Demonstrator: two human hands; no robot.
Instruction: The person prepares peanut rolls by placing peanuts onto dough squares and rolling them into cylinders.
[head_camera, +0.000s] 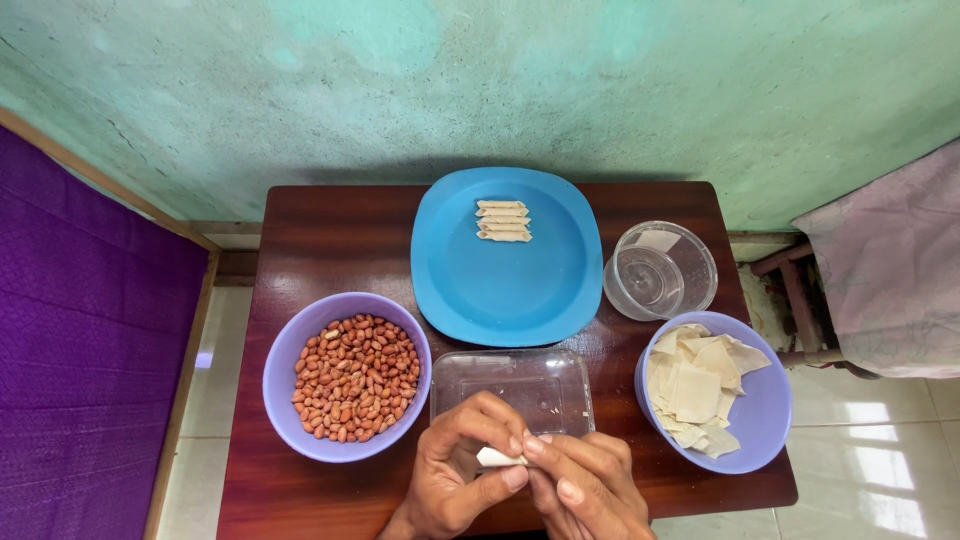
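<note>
1. At the bench's near edge, left hand (455, 470) and right hand (585, 485) pinch a small rolled wrapper (498, 458) between fingertips, keeping it closed.
2. Peanut bowl (345, 378) stands left, wrapper bowl (715, 392) right, within reach.

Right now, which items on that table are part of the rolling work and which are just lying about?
In use:
- left hand and right hand, together pinching a small pale roll
- peanut bowl
- bowl of wrapper squares
- blue plate with four finished rolls
- clear tray under the hands

Probably idle:
- clear round tub, use unclear
- purple cloth
- pale cloth
</note>
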